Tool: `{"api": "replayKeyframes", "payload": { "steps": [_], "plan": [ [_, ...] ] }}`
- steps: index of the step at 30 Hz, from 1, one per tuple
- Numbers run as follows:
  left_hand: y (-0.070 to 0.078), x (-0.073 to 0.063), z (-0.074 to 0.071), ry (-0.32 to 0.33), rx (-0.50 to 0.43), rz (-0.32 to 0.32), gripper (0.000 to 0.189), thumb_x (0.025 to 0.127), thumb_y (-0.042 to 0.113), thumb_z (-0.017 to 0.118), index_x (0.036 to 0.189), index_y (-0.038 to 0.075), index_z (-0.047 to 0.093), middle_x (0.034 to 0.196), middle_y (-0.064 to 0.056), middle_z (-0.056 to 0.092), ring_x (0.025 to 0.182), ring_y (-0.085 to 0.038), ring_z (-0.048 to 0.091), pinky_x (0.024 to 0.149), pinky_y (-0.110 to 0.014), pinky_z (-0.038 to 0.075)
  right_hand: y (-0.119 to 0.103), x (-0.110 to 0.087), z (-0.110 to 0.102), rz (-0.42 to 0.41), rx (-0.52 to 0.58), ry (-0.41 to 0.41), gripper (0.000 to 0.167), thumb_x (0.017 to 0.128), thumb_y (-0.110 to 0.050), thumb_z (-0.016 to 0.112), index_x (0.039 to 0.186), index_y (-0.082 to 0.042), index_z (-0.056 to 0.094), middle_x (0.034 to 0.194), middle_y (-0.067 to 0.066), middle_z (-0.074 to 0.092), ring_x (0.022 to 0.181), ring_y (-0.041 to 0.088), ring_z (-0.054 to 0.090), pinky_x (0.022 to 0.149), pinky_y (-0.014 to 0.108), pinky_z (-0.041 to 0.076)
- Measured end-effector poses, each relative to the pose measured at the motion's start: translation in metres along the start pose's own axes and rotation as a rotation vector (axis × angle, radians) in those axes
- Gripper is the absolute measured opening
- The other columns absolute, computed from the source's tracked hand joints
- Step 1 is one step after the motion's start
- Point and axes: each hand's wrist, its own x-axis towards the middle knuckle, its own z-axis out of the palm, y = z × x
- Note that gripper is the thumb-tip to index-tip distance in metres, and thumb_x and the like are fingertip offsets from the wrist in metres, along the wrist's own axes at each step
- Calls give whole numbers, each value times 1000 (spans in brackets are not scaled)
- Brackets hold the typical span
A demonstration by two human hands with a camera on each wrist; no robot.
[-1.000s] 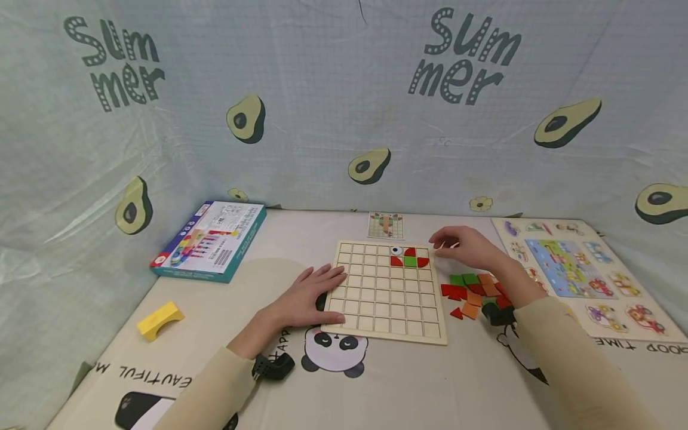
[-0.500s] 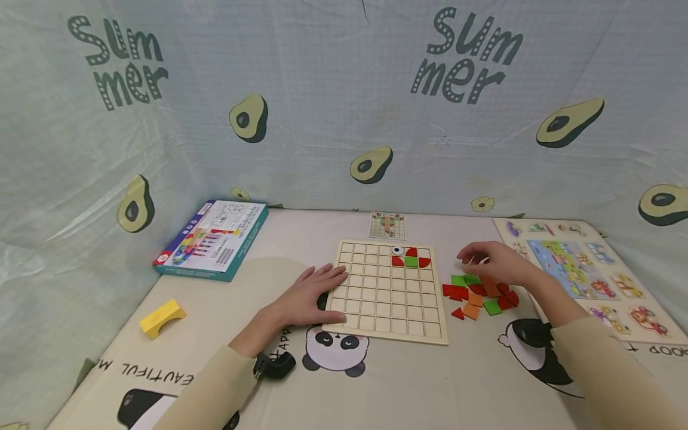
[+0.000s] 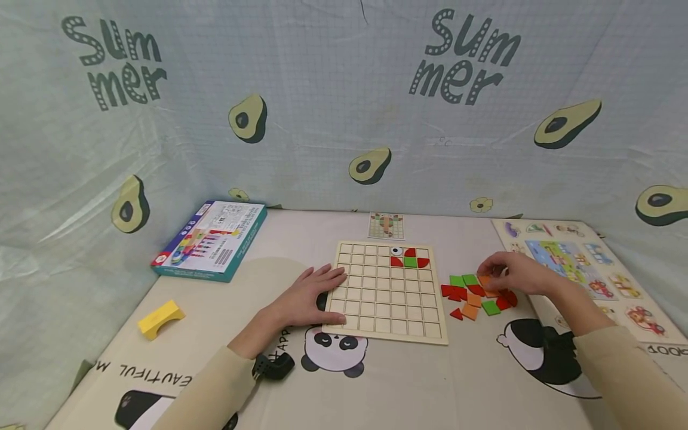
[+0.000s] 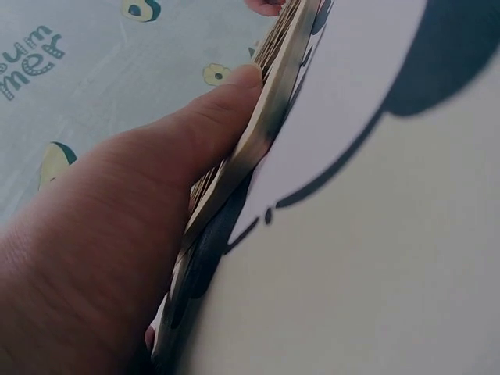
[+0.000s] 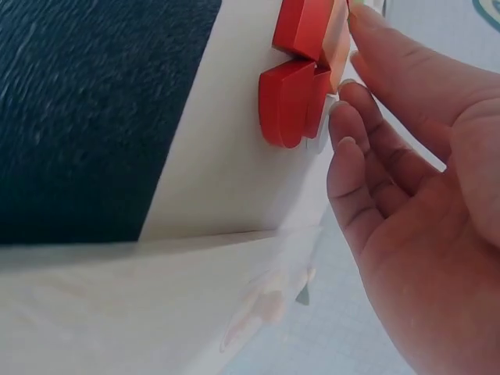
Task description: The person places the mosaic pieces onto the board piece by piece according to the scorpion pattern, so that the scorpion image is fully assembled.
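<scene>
Flat on the left edge of a wooden grid board rests my left hand, fingers spread; its thumb lies on the board's edge in the left wrist view. A white eye tile, a green square and several red quarter-round pieces sit in the board's upper right cells. My right hand is over the loose pile, its fingertips at an orange square tile. In the right wrist view, the thumb and fingers are loosely bent beside the orange tile and red blocks.
A small pattern card lies behind the board. Loose green tiles and red and orange pieces lie right of it. A picture puzzle board is at far right. A box and yellow arch block stand left.
My right hand has moved from the board's upper right corner rightward and down to the loose pile, reaching the orange tile. My left hand has stayed on the board.
</scene>
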Motion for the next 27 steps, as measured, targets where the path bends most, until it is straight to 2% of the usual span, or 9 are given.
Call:
{"api": "replayKeyframes", "payload": {
  "steps": [7, 16, 21, 27],
  "plan": [
    [1, 0, -1, 3, -8, -6, 92, 84, 56, 75, 155, 9, 42, 160, -7, 37, 151, -32, 20, 120, -55, 11, 3, 1, 1, -4, -13, -19, 33, 88, -14, 79, 114, 3, 67, 103, 5, 61, 91, 24, 51, 76, 35, 50],
    [1, 1, 0, -4, -12, -2, 89, 85, 54, 74, 155, 9, 42, 161, -7, 35, 151, -32, 19, 120, -57, 9, -1, 5, 2, 23, 8, -19, 15, 90, -7, 76, 100, -6, 65, 90, 1, 56, 85, 22, 51, 70, 30, 48],
    [2, 2, 0, -4, -9, -5, 90, 85, 55, 74, 155, 9, 42, 161, -7, 35, 152, -32, 18, 120, -57, 9, -3, 6, 1, 48, 49, -7, 10, 93, -11, 74, 95, -10, 65, 87, 1, 60, 83, 22, 55, 70, 29, 50],
    [2, 2, 0, -3, -8, -12, 91, 84, 56, 75, 155, 8, 41, 161, -8, 35, 151, -32, 19, 120, -57, 9, -12, 17, -2, -4, 96, 9, 13, 94, -17, 74, 97, -8, 65, 86, 1, 62, 82, 21, 56, 73, 29, 51]
  ]
}}
